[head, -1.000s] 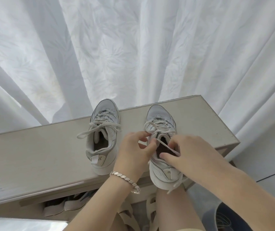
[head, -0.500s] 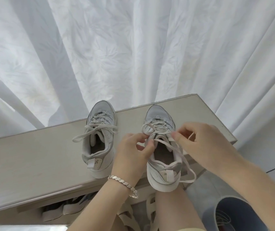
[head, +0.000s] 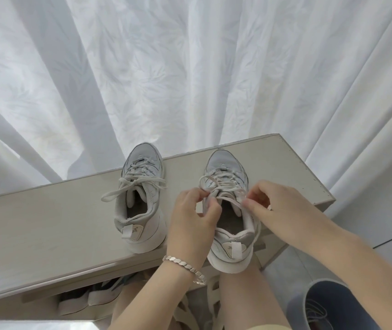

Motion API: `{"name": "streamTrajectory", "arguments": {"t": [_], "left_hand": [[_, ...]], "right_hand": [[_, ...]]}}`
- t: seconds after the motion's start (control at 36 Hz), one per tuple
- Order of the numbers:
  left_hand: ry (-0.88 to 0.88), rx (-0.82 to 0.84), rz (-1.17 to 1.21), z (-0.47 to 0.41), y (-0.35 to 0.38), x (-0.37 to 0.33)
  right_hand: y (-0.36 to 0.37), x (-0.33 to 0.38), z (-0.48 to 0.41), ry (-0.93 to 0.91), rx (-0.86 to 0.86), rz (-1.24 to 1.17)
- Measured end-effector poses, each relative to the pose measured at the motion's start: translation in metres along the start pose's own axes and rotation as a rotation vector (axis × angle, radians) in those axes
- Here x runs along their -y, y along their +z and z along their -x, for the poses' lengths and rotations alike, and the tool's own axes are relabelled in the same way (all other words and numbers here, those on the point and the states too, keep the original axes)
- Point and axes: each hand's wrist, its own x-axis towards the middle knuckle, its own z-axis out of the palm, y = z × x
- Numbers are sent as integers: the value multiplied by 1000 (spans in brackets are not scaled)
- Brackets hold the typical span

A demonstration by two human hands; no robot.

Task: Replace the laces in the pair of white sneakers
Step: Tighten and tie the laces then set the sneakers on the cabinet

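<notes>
Since only the head camera reports, I read everything from that one view.

**Position.** Both sneakers stand upright on the cabinet point(head: 47, 222), in front of the curtain point(head: 190, 67). The right sneaker point(head: 233, 250) sits toward the cabinet's right end, with its heel overhanging the near edge above a bare knee point(head: 245, 294). The left sneaker point(head: 142, 236) sits near the middle of the top, with its heel at the near edge, apart from the first.

**Hands.** The left hand point(head: 190, 217) pinches a loop of the lace point(head: 214, 181) at the left side of the right sneaker's throat, thumb and forefinger closed on it. The right hand point(head: 278, 210) pinches a strand of the same lace at the right side of the throat, fingers curled. A length of lace spans the shoe's opening between the two pinches. The other lace point(head: 133, 186), on the left sneaker, lies loose with no hand on it, and one end trails leftward.

**Handling, as I judge it.** The lace is a flat, soft, light cord with no stiffness, so it will pull but not push.
- Take the lace close to an eyelet or at its tip, between the fingertip pads.
- The sneaker is light and padded, and stiff only at the sole and heel.
- Steady the sneaker by the collar or heel, since a firm tug could slide it off the near edge.

**Orientation.** Each sneaker's long axis runs from the near edge to the far edge. The toe points toward the curtain, the heel toward me, and the opening faces up.
</notes>
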Motion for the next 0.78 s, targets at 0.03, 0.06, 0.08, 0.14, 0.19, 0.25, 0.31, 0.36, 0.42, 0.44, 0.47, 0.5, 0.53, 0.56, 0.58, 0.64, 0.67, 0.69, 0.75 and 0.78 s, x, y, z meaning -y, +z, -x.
{"name": "streamTrajectory", "arguments": {"t": [0.03, 0.06, 0.08, 0.14, 0.19, 0.25, 0.31, 0.36, 0.42, 0.44, 0.47, 0.5, 0.53, 0.56, 0.58, 0.64, 0.67, 0.69, 0.75, 0.78], "left_hand": [[1, 1, 7, 0, 0, 0], [10, 3, 10, 1, 0, -1], [23, 3, 9, 1, 1, -1], [30, 5, 6, 2, 1, -1], [10, 8, 25, 2, 1, -2], [-8, 8, 35, 2, 1, -4], [-19, 11, 31, 2, 1, -5], [-29, 9, 36, 2, 1, -7], [-46, 7, 38, 3, 0, -7], [-57, 2, 33, 3, 0, -8], [-63, -8, 29, 3, 0, -8], [-65, -20, 27, 4, 1, -8], [-66, -32, 29, 4, 1, -9], [-72, -41, 32, 4, 2, -9], [-83, -45, 35, 4, 2, -8], [-120, -38, 45, 6, 4, -5], [-132, -33, 52, 8, 4, -4], [-127, -34, 54, 9, 5, -3], [-64, -50, 22, 11, 5, -3], [-22, -51, -12, 10, 5, -4]], "right_hand": [[0, 0, -1, 14, 12, -12], [1, -1, -1, 26, 28, -18], [1, -1, -1, 31, 42, -8], [1, -2, -2, 24, 48, 41], [1, -1, -2, 4, 46, 74], [2, -2, 0, -45, 65, 31], [4, -5, 2, -115, 53, -76], [5, -7, 7, -144, -22, -249], [4, -6, 14, -154, -59, -511], [3, -4, 17, -163, -46, -691], [2, -2, 20, -177, -22, -875], [2, 0, 22, -198, 4, -1028], [2, 2, 24, -228, 25, -1115], [3, 4, 27, -256, 44, -1141], [5, 6, 30, -280, 73, -1142], [10, 11, 35, -308, 152, -1144], [12, 12, 36, -315, 189, -1158], [13, 13, 37, -309, 211, -1183], [13, 11, 33, -262, 186, -1252], [11, 9, 30, -227, 143, -1282]]}}
